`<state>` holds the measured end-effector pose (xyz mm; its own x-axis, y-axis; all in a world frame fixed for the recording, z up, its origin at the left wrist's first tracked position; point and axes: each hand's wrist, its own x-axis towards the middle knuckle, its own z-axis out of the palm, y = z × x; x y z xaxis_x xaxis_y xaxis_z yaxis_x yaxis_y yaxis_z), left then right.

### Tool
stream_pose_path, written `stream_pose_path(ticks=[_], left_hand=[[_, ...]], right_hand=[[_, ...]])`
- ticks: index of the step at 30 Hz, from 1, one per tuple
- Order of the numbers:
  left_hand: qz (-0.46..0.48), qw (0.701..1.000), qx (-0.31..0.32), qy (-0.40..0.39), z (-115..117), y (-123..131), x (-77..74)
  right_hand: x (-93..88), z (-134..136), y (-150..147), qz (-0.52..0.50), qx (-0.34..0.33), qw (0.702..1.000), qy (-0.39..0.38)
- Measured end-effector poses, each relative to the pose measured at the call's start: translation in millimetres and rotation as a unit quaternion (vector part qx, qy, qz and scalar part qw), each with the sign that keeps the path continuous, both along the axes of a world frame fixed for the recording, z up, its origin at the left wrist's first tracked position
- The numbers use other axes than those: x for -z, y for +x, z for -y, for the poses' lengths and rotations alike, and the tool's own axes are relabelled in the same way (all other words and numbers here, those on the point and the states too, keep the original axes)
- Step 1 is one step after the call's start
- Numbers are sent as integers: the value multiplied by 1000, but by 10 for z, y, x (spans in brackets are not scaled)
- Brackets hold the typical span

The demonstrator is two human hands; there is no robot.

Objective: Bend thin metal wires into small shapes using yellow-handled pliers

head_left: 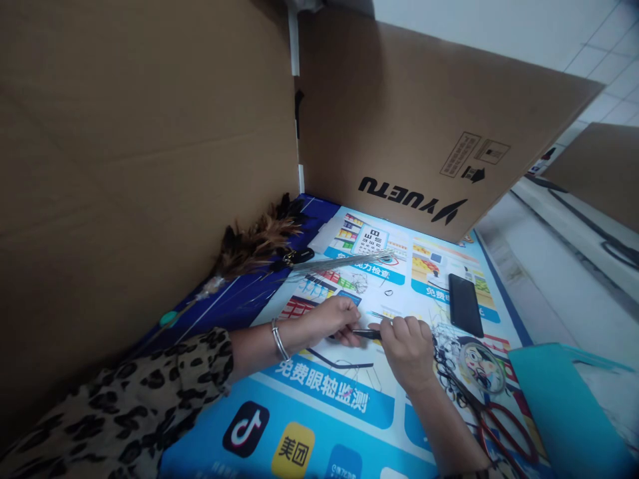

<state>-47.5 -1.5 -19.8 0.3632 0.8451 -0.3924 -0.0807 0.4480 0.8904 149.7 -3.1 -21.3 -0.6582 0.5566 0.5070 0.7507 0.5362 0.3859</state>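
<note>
My right hand (409,349) is closed in a fist around what look like dark, narrow-nosed pliers (367,334); their handles are mostly hidden in the palm. The nose points left, towards my left hand (335,319). That hand has its fingers bent and pinched together at the tool's tip, and whatever sits between them is too small to make out. A silver bangle (281,340) circles the left wrist. Beyond both hands lies a bundle of thin metal wires (344,260). Fine bent wire pieces (367,369) are on the printed mat just in front of the hands.
Brown feathers (259,239) lie along the left cardboard wall (150,146). Another cardboard panel (424,106) stands at the back. To the right are a black phone (465,305), a round container (482,366), dark wire loops (446,342), red-handled scissors (504,426) and a teal sheet (559,399).
</note>
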Motion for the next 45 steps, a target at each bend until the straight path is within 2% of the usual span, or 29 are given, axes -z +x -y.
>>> stream_pose_path(ticks=[8, 12, 15, 17, 21, 25, 32, 35, 37, 40, 43, 45], left_hand=[[-25, 999, -16, 11, 7, 26, -28], [-38, 997, -18, 65, 10, 35, -7], [-90, 986, -30, 137, 15, 32, 10], [-156, 963, -40, 215, 25, 24, 1], [-281, 892, -36, 353, 67, 0, -45], [-366, 835, -16, 411, 106, -13, -23], [-475, 716, 17, 512, 92, -27, 150], [-486, 685, 23, 543, 94, -39, 168], [-481, 678, 35, 555, 105, -46, 156], [-473, 684, 60, 553, 128, -49, 131], [-462, 700, 74, 539, 147, -37, 120], [-451, 722, 69, 520, 149, -25, 105]], right_hand=[[-30, 13, -37, -7, 18, 999, -46], [-35, 20, -43, -3, 40, 996, -80], [-37, 19, -49, -2, 55, 993, -101], [-31, 15, -56, -3, 64, 991, -120], [14, 8, -70, -11, 87, 981, -171], [65, 2, -81, -17, 115, 967, -229], [25, -17, -89, -26, 154, 940, -302], [-2, -26, -95, -24, 164, 932, -324], [-5, -31, -94, -20, 168, 928, -332], [19, -39, -83, -19, 169, 927, -334], [65, -48, -64, -25, 163, 929, -332], [99, -53, -53, -34, 151, 931, -329]])
